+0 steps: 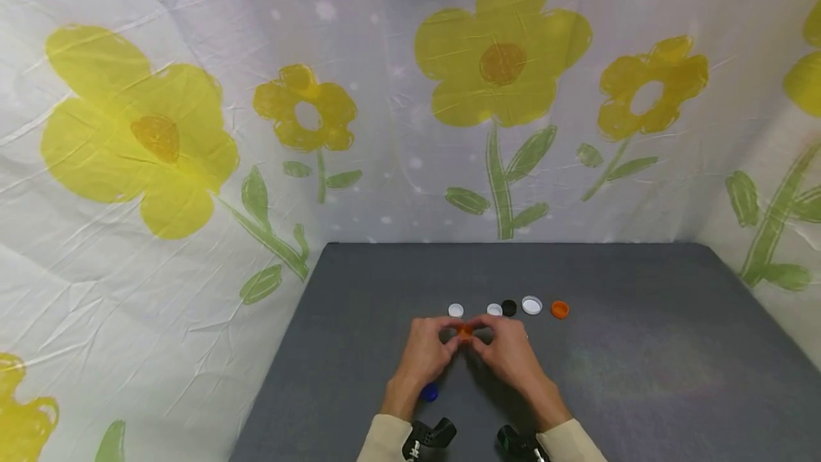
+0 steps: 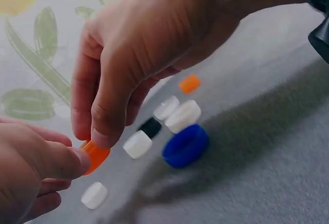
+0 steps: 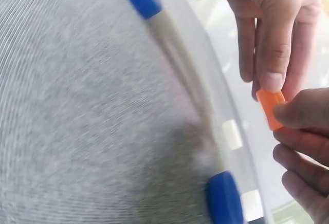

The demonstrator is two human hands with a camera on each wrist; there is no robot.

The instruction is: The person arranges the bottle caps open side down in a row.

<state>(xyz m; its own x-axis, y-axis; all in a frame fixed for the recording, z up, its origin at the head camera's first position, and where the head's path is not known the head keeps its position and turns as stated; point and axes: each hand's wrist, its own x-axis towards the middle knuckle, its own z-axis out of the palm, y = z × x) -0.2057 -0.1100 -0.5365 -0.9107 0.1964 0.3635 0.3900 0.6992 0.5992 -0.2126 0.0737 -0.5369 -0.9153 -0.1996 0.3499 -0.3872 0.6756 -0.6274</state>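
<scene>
An orange bottle cap [image 1: 465, 334] is held up between the two hands over the table. My left hand [image 1: 425, 350] pinches its left side between thumb and fingers, and my right hand [image 1: 512, 352] pinches the right side. In the left wrist view the orange cap [image 2: 96, 158] shows tilted, partly covered by fingertips; the right wrist view shows its side [image 3: 269, 111]. Just beyond the hands lie a white cap [image 1: 455, 310], a second white cap [image 1: 494, 309] and a black cap [image 1: 509, 307].
Farther right lie a wider white cap [image 1: 532, 305] and another orange cap [image 1: 560, 310]. A blue cap [image 1: 429, 392] is beside the left wrist. Another blue cap [image 2: 186, 146] appears in the left wrist view. The dark grey table [image 1: 641, 376] meets a flower-printed cloth [image 1: 398, 184].
</scene>
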